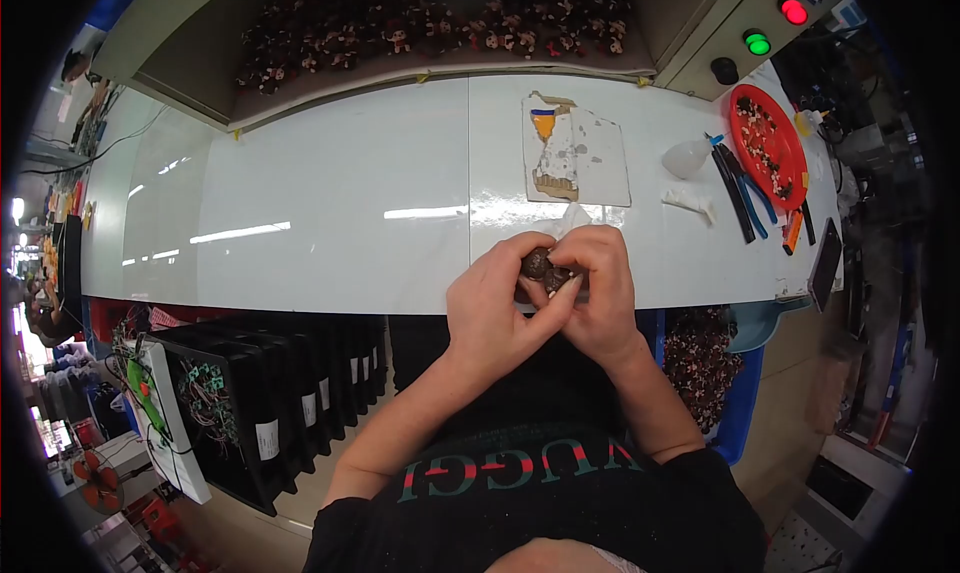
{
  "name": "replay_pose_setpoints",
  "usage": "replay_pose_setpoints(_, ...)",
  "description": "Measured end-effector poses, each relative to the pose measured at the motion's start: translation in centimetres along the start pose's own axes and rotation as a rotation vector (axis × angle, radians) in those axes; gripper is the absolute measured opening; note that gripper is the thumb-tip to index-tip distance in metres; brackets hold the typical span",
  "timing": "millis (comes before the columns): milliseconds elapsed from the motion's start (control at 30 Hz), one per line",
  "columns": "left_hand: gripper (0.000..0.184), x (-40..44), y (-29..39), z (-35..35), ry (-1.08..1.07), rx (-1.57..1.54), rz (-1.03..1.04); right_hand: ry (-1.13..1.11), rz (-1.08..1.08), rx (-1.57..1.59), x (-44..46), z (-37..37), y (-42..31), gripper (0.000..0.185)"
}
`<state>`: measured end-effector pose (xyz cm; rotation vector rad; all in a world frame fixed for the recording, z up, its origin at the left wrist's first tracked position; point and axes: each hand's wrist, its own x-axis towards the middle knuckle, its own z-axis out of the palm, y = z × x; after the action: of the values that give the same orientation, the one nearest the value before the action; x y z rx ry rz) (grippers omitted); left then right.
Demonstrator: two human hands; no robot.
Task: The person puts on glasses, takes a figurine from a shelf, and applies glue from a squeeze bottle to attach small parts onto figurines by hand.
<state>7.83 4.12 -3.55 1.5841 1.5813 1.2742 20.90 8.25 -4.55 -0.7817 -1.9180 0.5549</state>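
A small dark brown figure with a rounded top is held between both hands, just over the front edge of the white table. My left hand has its fingers closed round the left side of it. From the right, my right hand pinches it with bent fingers and thumb. The fingers hide much of its lower part. Beyond the hands lies a worn board with bits of cardboard and an orange patch, and a crumpled white tissue touches the area just past my fingertips.
At the right are a red tray of small parts, pliers, a white bottle, a tube and a phone. A shelf of small figures stands behind. Below the table sit a blue bin and black crates.
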Motion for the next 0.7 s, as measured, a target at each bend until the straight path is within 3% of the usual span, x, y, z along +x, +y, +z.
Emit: replay_pose_setpoints(700, 0.032, 0.32, -0.16, 0.0, 0.0, 0.059, 0.042, -0.03, 0.054, 0.037, 0.1, -0.01, -0.11, 0.04)
